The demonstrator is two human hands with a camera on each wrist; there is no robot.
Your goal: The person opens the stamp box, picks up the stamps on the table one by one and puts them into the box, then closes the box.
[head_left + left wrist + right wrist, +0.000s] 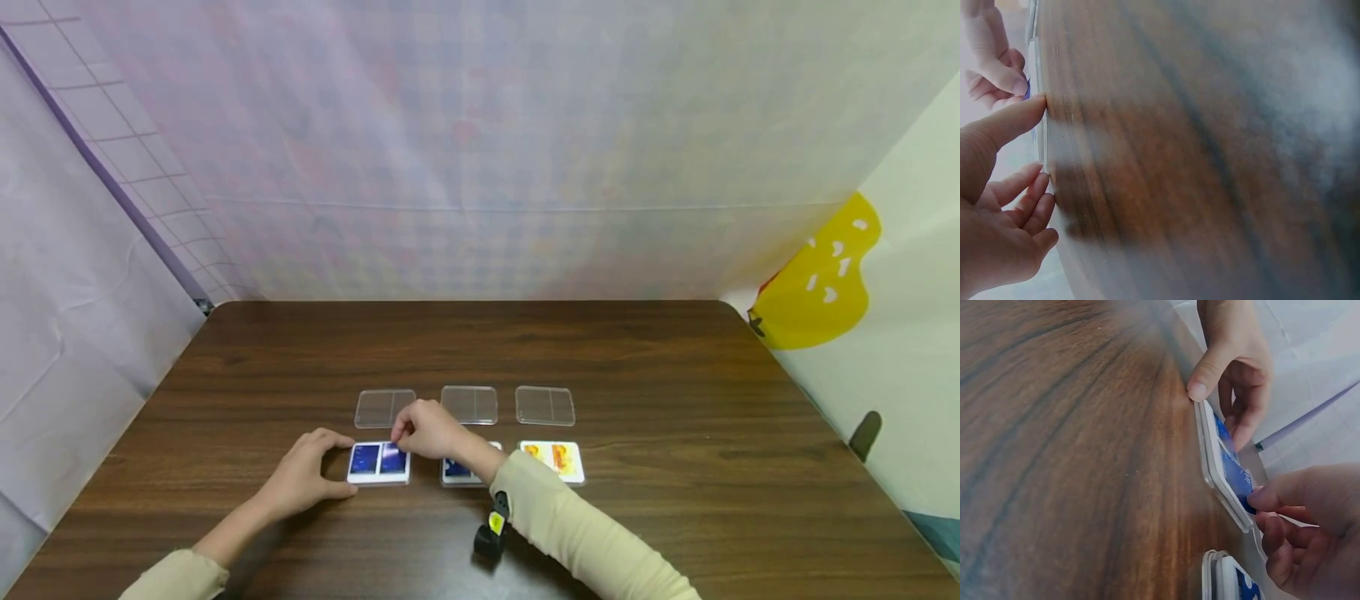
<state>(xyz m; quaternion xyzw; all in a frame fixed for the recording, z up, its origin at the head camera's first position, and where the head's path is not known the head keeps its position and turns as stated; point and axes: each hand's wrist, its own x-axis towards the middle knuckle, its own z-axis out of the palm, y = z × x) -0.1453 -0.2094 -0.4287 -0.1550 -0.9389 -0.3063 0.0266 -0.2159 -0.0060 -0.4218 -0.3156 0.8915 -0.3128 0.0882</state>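
A flat white case with a clear edge lies at the left of a row, with two dark blue cards side by side in it. My left hand holds it by the left side, thumb at the near corner and fingers at the far one. The right hand reaches in from the right and pinches the edge of the right-hand blue card between thumb and forefinger. In the right wrist view this blue card lies on the white case, and the thumb touches its corner.
A second case with blue cards sits partly under my right forearm. Farther right is a third case with yellow cards. Three clear lids lie behind on the wooden table. A black wrist strap device hangs beneath the right sleeve.
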